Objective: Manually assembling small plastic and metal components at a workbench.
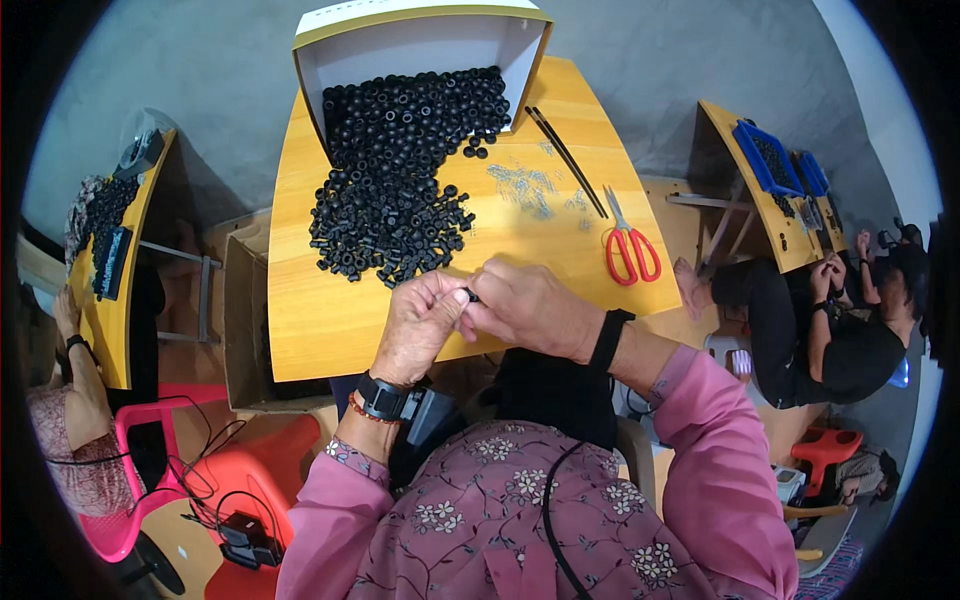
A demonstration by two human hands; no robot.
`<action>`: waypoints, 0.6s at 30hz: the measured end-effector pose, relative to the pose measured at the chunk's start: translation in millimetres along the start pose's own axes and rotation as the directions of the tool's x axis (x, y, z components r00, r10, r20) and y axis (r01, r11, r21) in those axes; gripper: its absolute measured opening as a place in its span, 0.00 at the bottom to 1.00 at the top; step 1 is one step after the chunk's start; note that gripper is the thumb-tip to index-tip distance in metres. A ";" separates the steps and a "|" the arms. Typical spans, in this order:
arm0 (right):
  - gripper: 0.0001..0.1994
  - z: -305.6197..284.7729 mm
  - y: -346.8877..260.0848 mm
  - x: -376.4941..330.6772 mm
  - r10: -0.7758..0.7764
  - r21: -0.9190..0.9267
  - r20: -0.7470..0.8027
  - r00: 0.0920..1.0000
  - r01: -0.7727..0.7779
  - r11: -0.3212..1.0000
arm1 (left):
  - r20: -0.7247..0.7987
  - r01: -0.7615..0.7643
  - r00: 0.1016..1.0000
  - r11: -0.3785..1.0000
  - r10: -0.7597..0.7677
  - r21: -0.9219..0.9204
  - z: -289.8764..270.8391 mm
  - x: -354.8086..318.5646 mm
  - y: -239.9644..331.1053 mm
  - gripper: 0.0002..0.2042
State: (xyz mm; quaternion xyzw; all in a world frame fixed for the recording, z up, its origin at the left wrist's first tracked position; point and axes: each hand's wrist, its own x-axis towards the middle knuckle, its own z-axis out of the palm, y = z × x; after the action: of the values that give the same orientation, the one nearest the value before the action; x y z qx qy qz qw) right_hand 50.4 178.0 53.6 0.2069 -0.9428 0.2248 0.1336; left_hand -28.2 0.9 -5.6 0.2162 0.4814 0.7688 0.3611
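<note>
Over the near edge of the yellow table [330,345], my two hands meet fingertip to fingertip. My left hand [418,322] is closed, its thumb and fingers pinching a small black rubber-like part [471,295]. My right hand [532,308] is closed too, its fingers pressed against that same part and partly hiding it. Just beyond the hands lies a heap of small black parts [385,225]. It runs back to round black ring-shaped pieces [410,115] spilling from a tipped box [420,28].
Right of the heap are scattered small silvery metal pieces [525,188], dark chopsticks [568,160] and red-handled scissors [630,252]. A person [840,320] sits at another table on the right; another person's arm [85,370] shows at the left table. A red stool [250,480] stands at lower left.
</note>
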 end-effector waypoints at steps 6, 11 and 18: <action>0.12 -5.1 -4.2 2.3 0.138 0.079 0.048 0.989 -0.141 0.987 | -0.033 0.052 0.998 0.998 -0.052 0.021 6.6 -1.5 1.3 0.09; 0.12 -2.0 -2.1 -1.8 0.210 0.192 -0.015 0.978 -0.203 0.960 | -0.054 0.042 0.998 0.998 -0.040 0.043 12.1 -1.6 2.9 0.10; 0.12 0.9 -1.1 0.4 0.222 0.214 -0.046 0.974 -0.207 0.955 | -0.081 0.041 0.996 0.998 -0.037 0.052 14.8 -1.1 4.6 0.10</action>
State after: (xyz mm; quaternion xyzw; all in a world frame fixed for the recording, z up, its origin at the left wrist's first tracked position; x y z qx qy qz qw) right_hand 50.4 176.5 53.4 0.1082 -0.9257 0.3424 0.1188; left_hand -19.1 7.4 5.1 0.1853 0.5202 0.7565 0.3504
